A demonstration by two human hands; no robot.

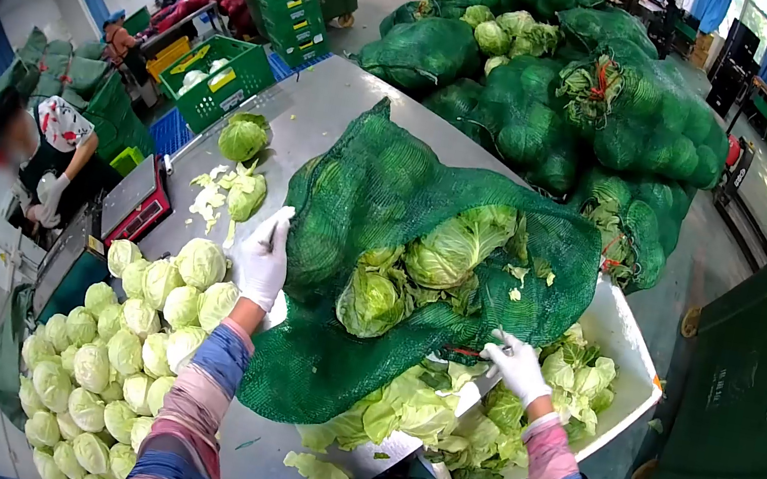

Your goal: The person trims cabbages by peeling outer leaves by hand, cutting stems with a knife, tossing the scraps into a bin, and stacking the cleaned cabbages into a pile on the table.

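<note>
A green mesh bag point(363, 180) lies spread over the metal table, its mouth open toward me. Untrimmed cabbages point(458, 247) show in the opening, and more bulge under the mesh. My left hand point(262, 262), in a white glove, is closed at the bag's left edge, with its fingers pressed together on the mesh. My right hand point(518, 368), also gloved, pinches the near right rim beside a red cord point(463, 351). Loose outer leaves point(396, 409) lie below the bag, close to my body.
Trimmed cabbages point(121, 353) are piled at the left. Two leafy cabbages point(244, 137) sit behind them. A white bin point(631, 367) of leaves stands right, near a green wheeled bin point(742, 401). Full mesh bags point(536, 113) are heaped beyond. A co-worker point(49, 148) stands by a red scale point(141, 204).
</note>
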